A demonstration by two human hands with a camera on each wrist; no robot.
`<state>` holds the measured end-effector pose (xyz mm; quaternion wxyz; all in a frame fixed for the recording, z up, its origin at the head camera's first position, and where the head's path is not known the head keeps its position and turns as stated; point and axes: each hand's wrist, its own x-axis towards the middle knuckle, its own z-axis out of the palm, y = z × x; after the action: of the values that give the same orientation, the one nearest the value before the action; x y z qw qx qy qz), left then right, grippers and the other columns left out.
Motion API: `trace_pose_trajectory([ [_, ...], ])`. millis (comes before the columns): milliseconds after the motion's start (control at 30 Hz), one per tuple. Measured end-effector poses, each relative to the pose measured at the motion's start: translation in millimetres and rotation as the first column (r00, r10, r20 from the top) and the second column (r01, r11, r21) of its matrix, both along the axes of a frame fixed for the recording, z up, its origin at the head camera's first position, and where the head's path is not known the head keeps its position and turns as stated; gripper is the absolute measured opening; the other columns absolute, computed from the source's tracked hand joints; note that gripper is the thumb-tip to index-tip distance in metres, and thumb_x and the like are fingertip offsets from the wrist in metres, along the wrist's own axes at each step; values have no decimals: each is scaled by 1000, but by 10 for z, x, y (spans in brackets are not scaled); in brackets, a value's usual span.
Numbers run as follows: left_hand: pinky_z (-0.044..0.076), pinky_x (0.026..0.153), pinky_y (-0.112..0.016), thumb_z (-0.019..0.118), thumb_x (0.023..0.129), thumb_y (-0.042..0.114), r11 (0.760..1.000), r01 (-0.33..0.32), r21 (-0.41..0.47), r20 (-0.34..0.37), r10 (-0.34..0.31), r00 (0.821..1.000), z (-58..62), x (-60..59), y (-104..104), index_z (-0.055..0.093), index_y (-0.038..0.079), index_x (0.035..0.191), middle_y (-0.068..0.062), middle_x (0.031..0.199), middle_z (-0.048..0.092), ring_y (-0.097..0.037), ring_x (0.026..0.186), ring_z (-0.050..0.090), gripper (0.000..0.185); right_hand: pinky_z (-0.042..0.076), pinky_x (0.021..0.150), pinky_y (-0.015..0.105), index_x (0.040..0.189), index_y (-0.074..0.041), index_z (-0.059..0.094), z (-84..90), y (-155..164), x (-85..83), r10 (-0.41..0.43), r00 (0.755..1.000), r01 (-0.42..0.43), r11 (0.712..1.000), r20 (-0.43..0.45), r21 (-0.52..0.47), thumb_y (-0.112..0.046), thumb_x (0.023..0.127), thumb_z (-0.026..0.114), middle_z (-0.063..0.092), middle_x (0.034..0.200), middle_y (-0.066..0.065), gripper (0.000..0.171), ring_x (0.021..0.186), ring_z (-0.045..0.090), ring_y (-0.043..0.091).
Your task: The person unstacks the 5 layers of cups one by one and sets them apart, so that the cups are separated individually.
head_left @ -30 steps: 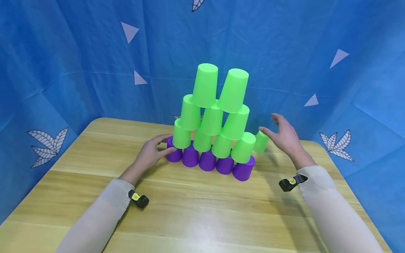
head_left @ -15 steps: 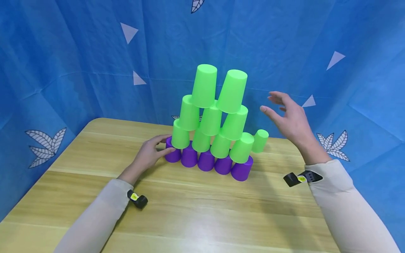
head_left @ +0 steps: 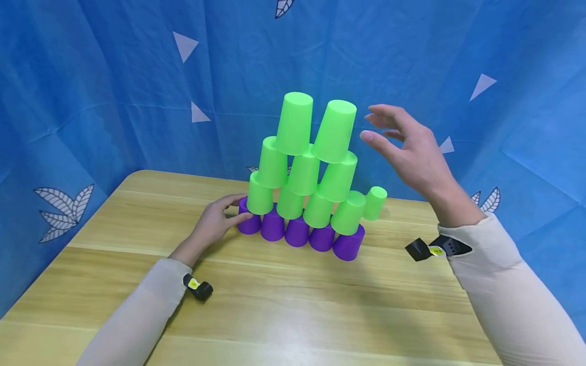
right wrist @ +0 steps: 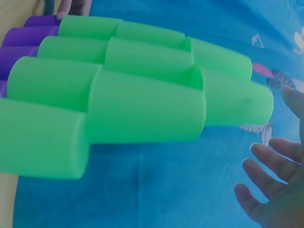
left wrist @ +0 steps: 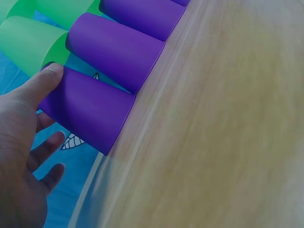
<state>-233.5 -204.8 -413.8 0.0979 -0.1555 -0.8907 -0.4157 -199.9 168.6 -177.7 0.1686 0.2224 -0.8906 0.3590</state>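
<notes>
In the head view an upside-down cup stack rises on the table: a bottom row of purple cups, then rows of green cups, with two green cups on top, the left one (head_left: 295, 123) and the right one (head_left: 335, 131). My left hand (head_left: 211, 223) holds the leftmost purple cup (left wrist: 90, 109) at its side, thumb on the near face and index finger behind; the other fingers are off it. To the right of the top green cups my right hand (head_left: 414, 147) is raised, fingers loosely bent and apart from the cups, holding nothing.
One more green cup (head_left: 375, 203) stands on the table behind the stack's right end. The wooden table (head_left: 274, 305) spreads in front of the stack. A blue curtain (head_left: 137, 76) with white shapes hangs behind and at the sides.
My right hand has risen from beside the lone green cup at the right, then shifted left toward the top row. The left hand and all the cups stay in place.
</notes>
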Motion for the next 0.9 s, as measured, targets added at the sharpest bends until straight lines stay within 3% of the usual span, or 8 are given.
trace_pose_trajectory([
  [367, 42, 105, -50, 70, 85, 51, 1000, -4, 3, 6, 4, 1000, 3, 10, 30, 56, 15, 138, -7, 126, 64, -28, 121, 56, 66, 37, 109, 44, 149, -23, 39, 181, -274, -37, 25, 1000, -25, 998, 5, 51, -50, 92, 63, 50, 143, 3, 67, 132, 45, 18],
  [900, 41, 106, -50, 69, 84, 55, 1000, 5, 4, 13, -5, 1000, 28, 16, 62, 55, 16, 139, -6, 125, 64, -28, 122, 55, 69, 40, 107, 42, 146, -15, 44, 188, -403, -67, -44, 999, 43, 998, 16, 47, -46, 93, 63, 60, 132, 8, 64, 125, 52, 22],
])
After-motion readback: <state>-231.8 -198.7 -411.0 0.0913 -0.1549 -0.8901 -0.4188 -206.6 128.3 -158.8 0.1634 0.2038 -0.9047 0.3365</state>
